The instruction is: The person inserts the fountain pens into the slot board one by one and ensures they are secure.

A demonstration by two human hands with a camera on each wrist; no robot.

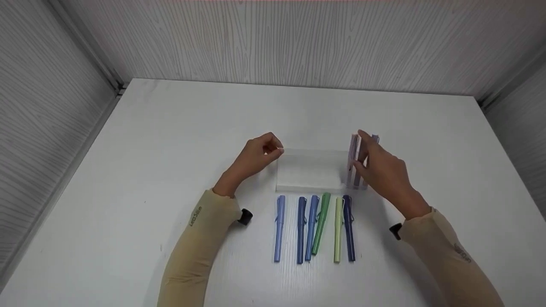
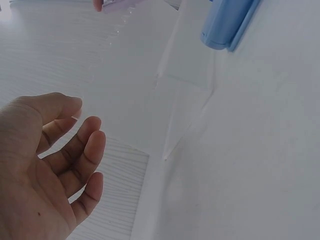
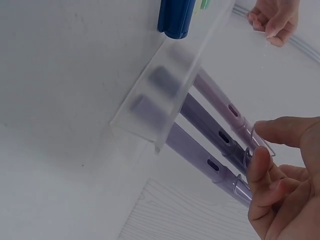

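Note:
A clear, shallow plastic box (image 1: 311, 189) lies on the table. At its far left corner, my left hand (image 1: 259, 152) pinches the edge between thumb and forefinger; in the left wrist view the other fingers of this hand (image 2: 65, 155) are loosely bent. Three purple pens stand side by side at the box's right end: a pinkish one (image 3: 218, 95), a dark one (image 3: 207, 122) and a lilac one (image 3: 192, 151). Their lower ends show through the frosted wall. My right hand (image 1: 384, 168) pinches the pinkish pen by its upper end, near the clip.
In front of the box, several pens lie in a row, among them a light blue pen (image 1: 279, 228), a green pen (image 1: 321, 224), a pale green pen (image 1: 338, 230) and a navy pen (image 1: 349, 228). A white wood-grain panel (image 1: 298, 42) rises behind the table (image 1: 140, 179).

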